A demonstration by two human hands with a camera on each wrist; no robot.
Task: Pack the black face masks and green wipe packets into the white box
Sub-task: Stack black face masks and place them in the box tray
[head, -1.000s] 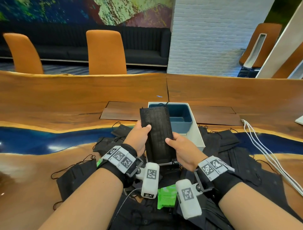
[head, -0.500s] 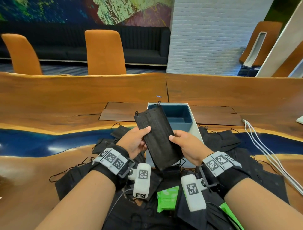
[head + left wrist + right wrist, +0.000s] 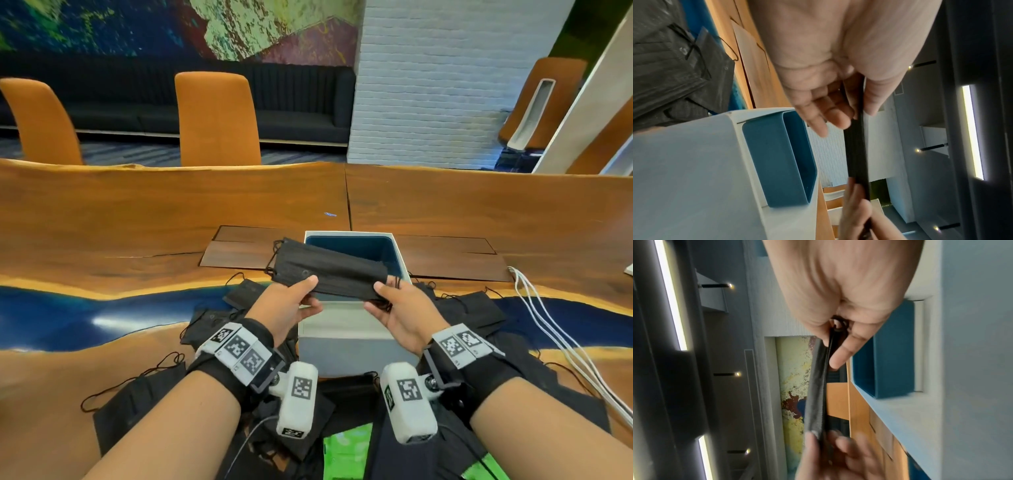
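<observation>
A black face mask (image 3: 329, 269) lies nearly level above the white box (image 3: 346, 329), which has a blue inner compartment (image 3: 373, 248). My left hand (image 3: 291, 301) pinches the mask's left part between thumb and fingers. My right hand (image 3: 397, 305) pinches its right end. The left wrist view shows the mask (image 3: 857, 151) edge-on beside the box (image 3: 694, 170); so does the right wrist view, with the mask (image 3: 818, 386) next to the box (image 3: 962, 353). Several more black masks (image 3: 479, 311) lie around the box. Green wipe packets (image 3: 346, 452) lie near my forearms.
White cables (image 3: 555, 329) run along the table at the right. A dark inset panel (image 3: 239, 250) sits behind the box on the wooden table (image 3: 137, 212). Orange chairs (image 3: 215, 120) stand beyond the far edge.
The mask has turned from upright to nearly level and risen over the box opening. Both hands moved forward with it.
</observation>
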